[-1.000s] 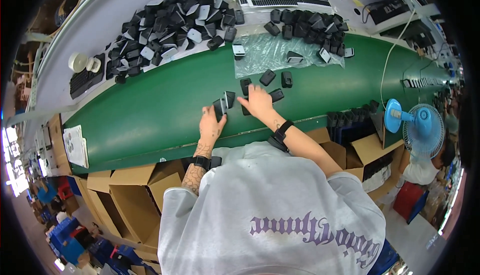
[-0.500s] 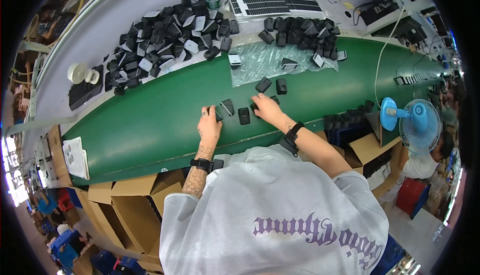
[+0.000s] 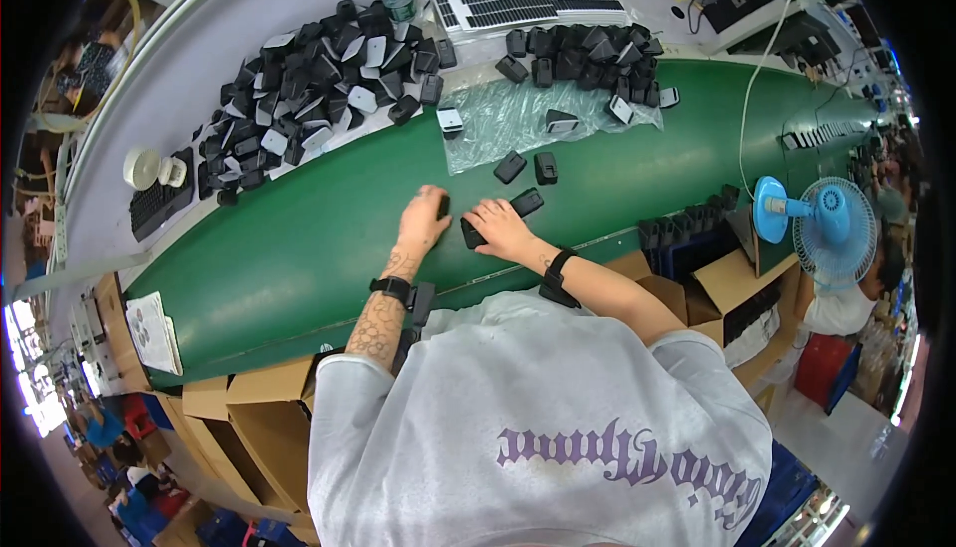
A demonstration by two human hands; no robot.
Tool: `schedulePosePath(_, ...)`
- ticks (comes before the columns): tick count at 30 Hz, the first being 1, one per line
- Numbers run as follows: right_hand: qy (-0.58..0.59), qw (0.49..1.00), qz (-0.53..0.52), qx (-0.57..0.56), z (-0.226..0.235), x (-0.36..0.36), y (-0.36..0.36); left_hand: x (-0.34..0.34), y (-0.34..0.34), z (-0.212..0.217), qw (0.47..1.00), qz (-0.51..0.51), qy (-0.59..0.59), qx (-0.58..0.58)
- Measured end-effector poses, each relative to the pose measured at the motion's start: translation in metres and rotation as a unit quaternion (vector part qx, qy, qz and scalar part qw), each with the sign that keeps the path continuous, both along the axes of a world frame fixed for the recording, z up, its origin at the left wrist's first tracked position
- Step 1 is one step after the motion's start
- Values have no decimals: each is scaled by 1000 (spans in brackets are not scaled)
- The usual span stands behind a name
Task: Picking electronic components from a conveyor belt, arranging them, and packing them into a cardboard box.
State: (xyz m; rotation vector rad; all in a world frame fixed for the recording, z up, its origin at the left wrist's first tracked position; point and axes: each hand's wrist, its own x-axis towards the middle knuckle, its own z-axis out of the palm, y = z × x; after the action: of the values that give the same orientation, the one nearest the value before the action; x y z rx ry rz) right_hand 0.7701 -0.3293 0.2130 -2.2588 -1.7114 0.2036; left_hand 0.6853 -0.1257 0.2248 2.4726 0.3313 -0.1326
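The left hand (image 3: 422,218) is curving half-closed beside a dark block (image 3: 444,207) — the palm is hiding most of it, so I cannot tell whether it is gripping. The right hand (image 3: 501,229) is bending its fingers over a black block (image 3: 472,234), touching and partly covering it; its grip is equally unclear. Another block (image 3: 528,202) is lying just beyond the right fingers on the green worktop (image 3: 329,238), its near end being hard to make out
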Motion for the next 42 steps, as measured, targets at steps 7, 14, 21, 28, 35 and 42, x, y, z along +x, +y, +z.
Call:
schedulePosePath(7,30,941,-334,-53,29,38,-37,-52,-8,-20,973,-2,-83,217)
schedulePosePath(14,122,972,-199,-22,6,38,-46,-53,-12,-6,971,-14,-1,240)
schedulePosePath(21,104,988,-67,93,25,49,-53,-1,-43,7,990,-104,-95,15)
schedulePosePath(28,47,928,-368,-38,-3,93,-57,125,-62,-4,981,-164,-102,-4)
schedulePosePath(35,101,976,-193,6,14,102,-109,132,-54,-20,997,-61,42,24)
schedulePosePath(42,210,971,-93,72,14,87,-57,56,-7,11,964,192,-104,-154)
